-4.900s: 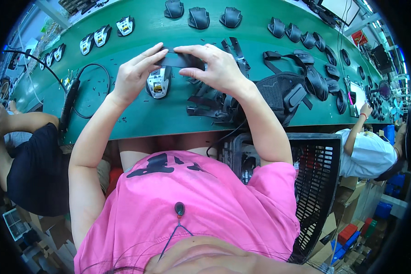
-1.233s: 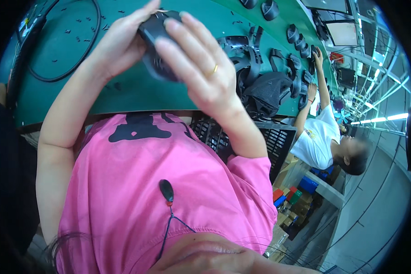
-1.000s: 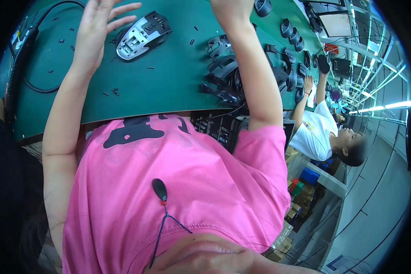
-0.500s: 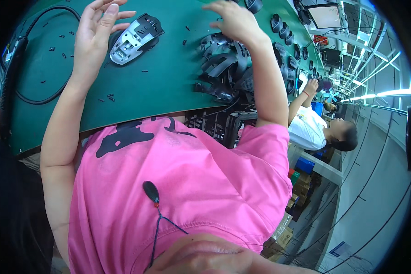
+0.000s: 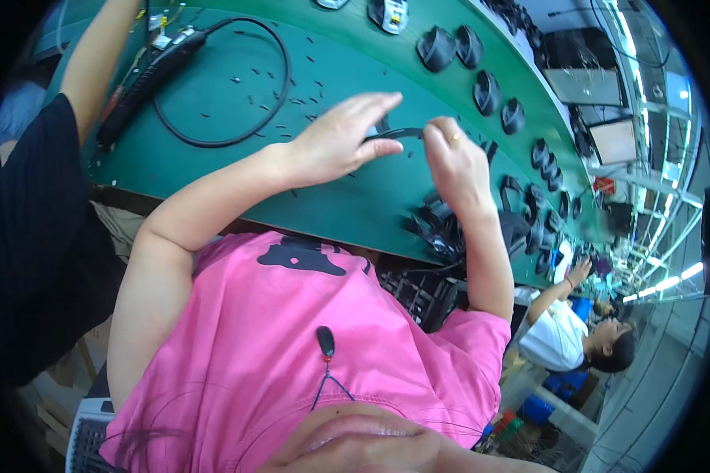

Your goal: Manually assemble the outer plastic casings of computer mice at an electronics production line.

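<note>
My left hand [image 5: 341, 135] is over the green bench, fingers stretched out and thumb apart. A thin, dark curved piece [image 5: 406, 132], maybe a black mouse shell seen edge-on, spans the gap between my hands. My right hand [image 5: 456, 158] has its fingers closed round the far end of this piece. Its other end lies by my left thumb; whether the thumb touches it I cannot tell. Beside my right wrist lies a heap of black plastic mouse shells [image 5: 438, 225], partly behind the forearm. The half-built mouse seen earlier is not visible.
Small black bits [image 5: 296, 101] are scattered on the green bench [image 5: 331, 213]. A black cable loop [image 5: 288, 75] joins a dark handheld tool [image 5: 146, 91] at left, near another person's arm [image 5: 102, 55]. Black shells [image 5: 436, 49] and a mouse body [image 5: 388, 14] line the raised shelf.
The view has swung left, so the bench things sit farther right. My hands have come closer together, and my right hand has closed on a dark curved piece from near the shell heap.
</note>
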`<state>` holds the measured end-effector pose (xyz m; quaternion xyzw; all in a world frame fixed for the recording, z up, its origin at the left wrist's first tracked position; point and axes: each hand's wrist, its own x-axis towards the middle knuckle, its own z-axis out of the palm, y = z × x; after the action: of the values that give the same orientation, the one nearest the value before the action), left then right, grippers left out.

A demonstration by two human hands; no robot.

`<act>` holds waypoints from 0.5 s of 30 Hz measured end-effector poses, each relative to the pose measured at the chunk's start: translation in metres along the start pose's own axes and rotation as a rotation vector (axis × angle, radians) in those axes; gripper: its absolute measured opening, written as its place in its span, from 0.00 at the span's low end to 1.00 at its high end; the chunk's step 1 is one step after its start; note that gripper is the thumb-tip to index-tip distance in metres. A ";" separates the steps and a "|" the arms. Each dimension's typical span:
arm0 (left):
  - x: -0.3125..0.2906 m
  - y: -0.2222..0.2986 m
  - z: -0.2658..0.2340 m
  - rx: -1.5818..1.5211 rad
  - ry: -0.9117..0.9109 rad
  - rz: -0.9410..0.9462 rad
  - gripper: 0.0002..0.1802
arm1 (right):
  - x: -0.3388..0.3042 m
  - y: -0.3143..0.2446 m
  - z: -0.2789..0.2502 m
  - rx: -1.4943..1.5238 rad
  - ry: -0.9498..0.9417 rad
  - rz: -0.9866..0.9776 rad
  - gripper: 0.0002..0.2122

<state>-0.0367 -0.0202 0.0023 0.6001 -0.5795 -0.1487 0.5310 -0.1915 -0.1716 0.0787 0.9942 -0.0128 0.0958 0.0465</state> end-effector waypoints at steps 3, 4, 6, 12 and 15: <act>0.005 -0.002 -0.019 -0.225 -0.304 -0.193 0.30 | 0.011 -0.020 -0.005 -0.092 0.127 -0.152 0.11; 0.007 -0.002 -0.030 -0.357 -0.361 -0.249 0.30 | 0.013 -0.020 -0.004 -0.076 0.154 -0.162 0.11; 0.010 -0.005 -0.047 -0.552 -0.449 -0.382 0.31 | 0.013 -0.020 -0.003 -0.052 0.190 -0.170 0.11; -0.005 -0.016 -0.049 0.134 -0.133 0.202 0.24 | 0.036 -0.037 0.002 0.384 0.061 -0.056 0.18; -0.006 -0.023 -0.052 0.134 -0.104 0.199 0.23 | 0.044 -0.038 0.000 0.505 -0.094 0.038 0.19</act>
<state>0.0154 0.0041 0.0012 0.5652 -0.6716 -0.0873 0.4710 -0.1472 -0.1341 0.0836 0.9773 -0.0091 0.0505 -0.2056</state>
